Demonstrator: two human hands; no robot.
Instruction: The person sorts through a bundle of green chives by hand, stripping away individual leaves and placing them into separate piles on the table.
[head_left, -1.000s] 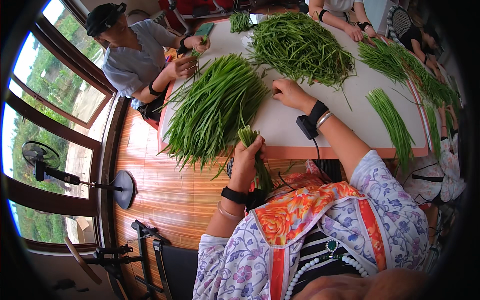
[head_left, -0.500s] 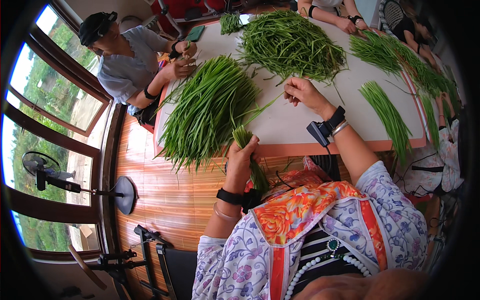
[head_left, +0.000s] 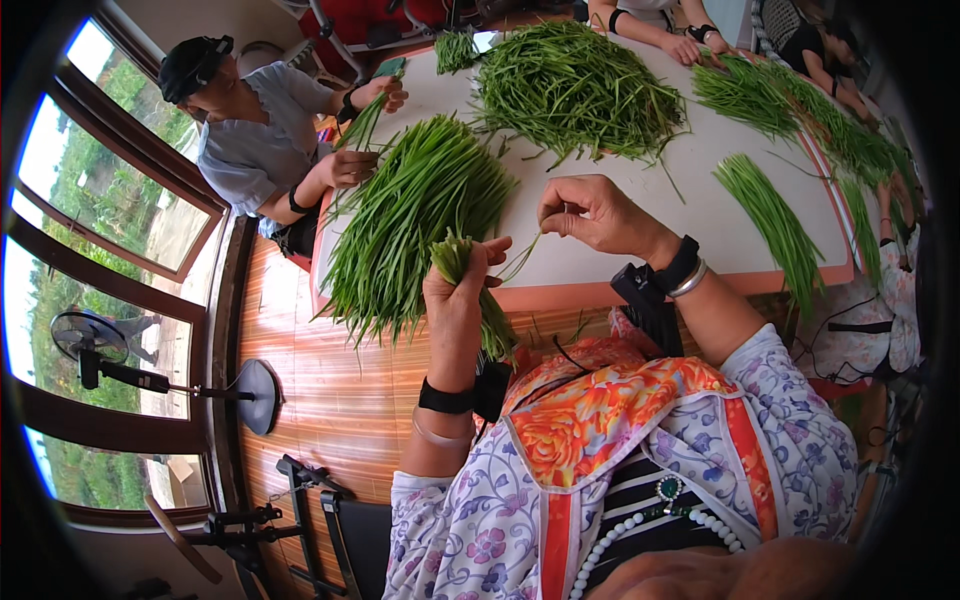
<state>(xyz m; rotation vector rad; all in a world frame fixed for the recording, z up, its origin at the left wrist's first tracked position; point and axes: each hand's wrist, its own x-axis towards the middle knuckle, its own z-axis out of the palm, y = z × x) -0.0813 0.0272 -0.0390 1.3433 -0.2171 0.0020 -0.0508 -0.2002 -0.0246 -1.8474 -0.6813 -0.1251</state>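
My left hand [head_left: 462, 288] is closed around a bundle of green chives [head_left: 451, 256], whose blades hang below the fist. Just to the right, my right hand [head_left: 606, 216] has thumb and forefinger pinched on a thin chive blade [head_left: 522, 258]. That blade slants down toward the left hand. Directly beyond the left hand, a thick heap of long chives [head_left: 425, 215] lies at the table's left side. A looser, tangled pile of chives [head_left: 580, 90] spreads farther back. At the right, a neat bunch of chives [head_left: 770, 235] hangs over the near edge.
The white table [head_left: 640, 240] has a pinkish edge. A co-worker [head_left: 255, 130] at the far left holds some chives; other people sit at the back and right, by more chives [head_left: 750, 95]. A fan [head_left: 90, 345] and a black metal frame [head_left: 300, 510] stand at left.
My left hand has moved up and left with its bundle. My right hand has come nearer and left, with the pinched blade lower. The left co-worker has lifted some chives.
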